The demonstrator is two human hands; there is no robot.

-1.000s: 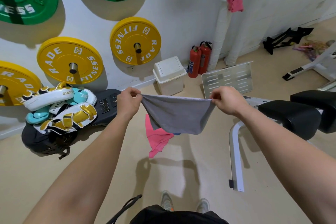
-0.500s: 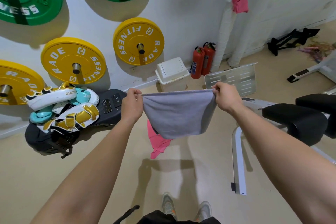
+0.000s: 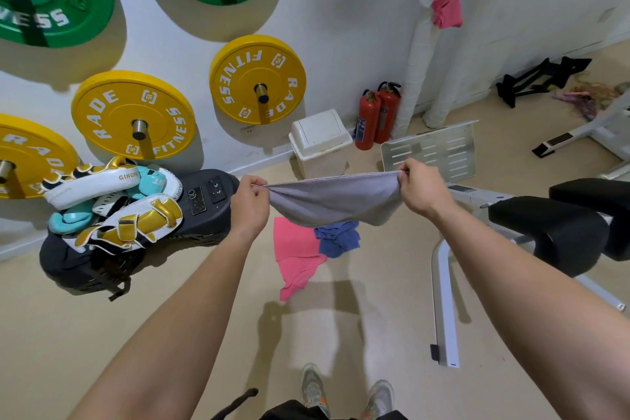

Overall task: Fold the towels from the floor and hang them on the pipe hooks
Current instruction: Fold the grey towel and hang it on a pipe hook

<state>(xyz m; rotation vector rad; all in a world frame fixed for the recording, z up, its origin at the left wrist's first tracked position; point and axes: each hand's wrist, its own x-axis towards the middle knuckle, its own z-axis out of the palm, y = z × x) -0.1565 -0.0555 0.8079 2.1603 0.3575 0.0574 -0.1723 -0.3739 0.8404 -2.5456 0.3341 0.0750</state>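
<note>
I hold a grey towel [image 3: 332, 201] stretched out in the air in front of me. My left hand [image 3: 250, 203] pinches its left corner and my right hand [image 3: 419, 189] pinches its right corner. The cloth sags in a shallow fold between them. Below it on the floor lie a pink towel [image 3: 296, 256] and a crumpled blue towel [image 3: 337, 239]. Another pink towel [image 3: 446, 8] hangs high on the white wrapped pipe [image 3: 414, 78] at the back wall.
Yellow and green weight plates [image 3: 257, 83] are mounted on the wall. Boxing pads [image 3: 112, 204] are piled on a black machine at left. A white bin [image 3: 320, 141], two fire extinguishers [image 3: 376, 118], a metal plate [image 3: 429, 150] and a padded bench [image 3: 552, 232] stand around.
The towel's hanging part has swung up and now hangs much shorter, uncovering the blue towel on the floor. Both hands keep their grip on the corners.
</note>
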